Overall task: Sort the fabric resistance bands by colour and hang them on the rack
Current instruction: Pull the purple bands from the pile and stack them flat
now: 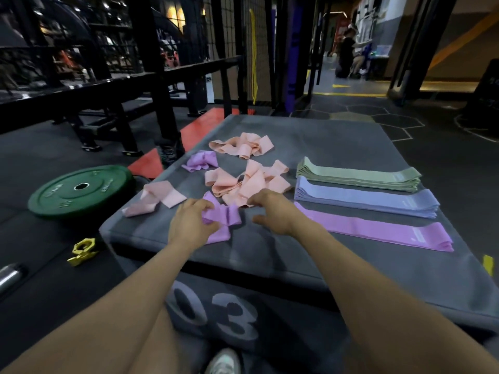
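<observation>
Fabric bands lie on a grey padded box [351, 139]. My left hand [189, 222] pinches a crumpled purple band [224, 217] near the front edge. Just right of that band, my right hand [272, 211] hovers with fingers loosely curled and holds nothing. Behind them sits a loose peach pile [248, 182], a second peach pile [243, 144] farther back, a small purple band [201, 160] and a pink band [159, 199] at the left. On the right, flat stacks lie in rows: green [359, 175], blue [367, 199], purple [378, 230].
A green weight plate [81, 190] lies on the floor left of the box, with a yellow collar clip [82, 251] in front of it. Black rack frames and mesh [162, 76] stand behind on the left. A person stands far back right [348, 52].
</observation>
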The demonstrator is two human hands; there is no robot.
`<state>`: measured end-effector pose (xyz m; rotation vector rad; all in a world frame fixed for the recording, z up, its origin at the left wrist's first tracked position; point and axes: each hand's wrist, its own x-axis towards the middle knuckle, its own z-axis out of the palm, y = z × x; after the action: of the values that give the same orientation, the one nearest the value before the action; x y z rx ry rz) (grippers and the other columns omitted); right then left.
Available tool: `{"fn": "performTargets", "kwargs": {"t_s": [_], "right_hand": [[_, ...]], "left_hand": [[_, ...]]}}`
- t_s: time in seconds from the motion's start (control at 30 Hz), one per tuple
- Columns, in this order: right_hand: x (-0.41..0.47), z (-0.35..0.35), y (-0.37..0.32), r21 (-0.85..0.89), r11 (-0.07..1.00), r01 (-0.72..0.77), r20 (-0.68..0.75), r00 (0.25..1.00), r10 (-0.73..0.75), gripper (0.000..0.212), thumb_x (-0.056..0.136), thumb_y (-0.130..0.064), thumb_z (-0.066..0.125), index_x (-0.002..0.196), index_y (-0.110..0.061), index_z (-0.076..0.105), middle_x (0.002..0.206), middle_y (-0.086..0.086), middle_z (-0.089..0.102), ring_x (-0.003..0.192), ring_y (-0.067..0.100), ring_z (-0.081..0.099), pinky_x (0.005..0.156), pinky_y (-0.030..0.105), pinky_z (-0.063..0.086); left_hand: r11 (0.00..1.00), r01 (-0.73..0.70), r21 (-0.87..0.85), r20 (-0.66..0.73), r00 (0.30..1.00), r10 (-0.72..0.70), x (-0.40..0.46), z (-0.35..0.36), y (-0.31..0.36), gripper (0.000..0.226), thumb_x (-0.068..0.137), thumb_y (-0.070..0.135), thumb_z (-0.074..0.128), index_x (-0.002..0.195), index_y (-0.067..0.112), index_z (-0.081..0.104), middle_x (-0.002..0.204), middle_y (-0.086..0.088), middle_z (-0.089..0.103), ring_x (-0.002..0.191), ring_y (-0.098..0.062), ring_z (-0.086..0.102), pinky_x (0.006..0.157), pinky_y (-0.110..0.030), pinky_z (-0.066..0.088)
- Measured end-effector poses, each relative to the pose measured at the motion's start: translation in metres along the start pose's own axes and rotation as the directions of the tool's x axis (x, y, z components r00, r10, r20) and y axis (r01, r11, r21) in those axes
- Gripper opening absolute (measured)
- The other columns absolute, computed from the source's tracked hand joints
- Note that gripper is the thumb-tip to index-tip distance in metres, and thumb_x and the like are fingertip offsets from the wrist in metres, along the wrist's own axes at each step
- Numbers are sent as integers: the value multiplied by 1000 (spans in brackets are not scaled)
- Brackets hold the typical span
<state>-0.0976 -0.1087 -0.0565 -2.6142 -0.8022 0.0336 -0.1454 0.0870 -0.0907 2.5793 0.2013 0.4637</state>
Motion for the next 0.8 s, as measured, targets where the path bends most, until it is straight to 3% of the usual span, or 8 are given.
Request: {"fn": "performTargets", "kwargs": {"t_s": [0.13, 0.33, 0.4, 0.5, 0.57, 0.63, 0.73, 0.8], "right_hand": [[9, 14, -10, -26, 999, 32, 36, 999, -31, 31, 81, -18, 64, 111, -10, 62, 116, 16, 55, 106, 31, 53, 85, 32, 42], [18, 31, -17, -33, 998, 56, 26, 998, -55, 21, 82, -19, 65, 100, -10, 60, 108, 14, 52, 93, 27, 53, 75, 30, 40], [20, 33, -20, 32, 996, 80, -13, 997, -79, 16, 83, -11, 61, 97, -5, 67, 105, 17, 56, 87, 28, 53, 71, 28, 38], [22, 27, -23, 253, 966, 59, -124, 992, -28, 19, 84, 1, 56, 93, -2, 73, 98, 16, 64, 84, 24, 57, 70, 23, 40], [22, 18, -24, 460, 887, 26, -131, 991, 39, 15, 85, 2, 57, 91, 0, 71, 89, 12, 65, 77, 15, 54, 65, 15, 41], [20, 9, -20, 637, 771, 12, -101, 993, 68, 9, 86, 1, 60, 86, -1, 69, 80, 8, 63, 72, 11, 52, 70, 16, 44], [13, -2, -14, 824, 567, 9, -89, 989, 114, 13, 88, 0, 59, 80, -8, 66, 77, 9, 60, 76, 18, 51, 77, 30, 45], [7, -9, -11, 905, 426, 13, -84, 985, 149, 16, 89, -1, 57, 77, -9, 64, 74, 8, 59, 74, 19, 51, 72, 28, 47]], "left_hand": [[998, 57, -30, 36, 998, -56, 2, -2, -8, 34, 72, 20, 77, 104, 15, 66, 102, -7, 61, 98, -29, 57, 88, -39, 46], [992, 75, -100, 71, 995, -68, 7, 1, -3, 20, 81, 14, 67, 101, 16, 69, 102, -7, 64, 96, -30, 60, 89, -39, 47], [987, 82, -135, 66, 995, -73, 6, 0, 3, 18, 82, 20, 67, 99, 17, 71, 103, -6, 64, 96, -28, 60, 89, -39, 47], [969, 46, -244, 45, 998, -36, 7, -4, 7, 14, 82, 31, 66, 87, 19, 72, 89, -5, 68, 84, -24, 61, 83, -36, 49], [902, 57, -427, 27, 998, -51, 7, -10, 11, 7, 86, 16, 65, 86, 14, 71, 76, -2, 65, 70, -12, 57, 73, -22, 47], [803, 92, -588, 51, 996, -77, 5, -17, 16, 9, 88, 4, 59, 89, 9, 68, 71, 5, 60, 59, 2, 52, 61, -6, 41], [672, 133, -729, 84, 991, -105, 4, -21, 18, 15, 89, 6, 59, 77, 14, 65, 68, 11, 61, 67, -1, 51, 65, -11, 42], [589, 157, -793, 90, 986, -141, 5, -22, 20, 22, 89, 6, 59, 71, 18, 64, 65, 14, 63, 71, -6, 53, 69, -16, 42]]}}
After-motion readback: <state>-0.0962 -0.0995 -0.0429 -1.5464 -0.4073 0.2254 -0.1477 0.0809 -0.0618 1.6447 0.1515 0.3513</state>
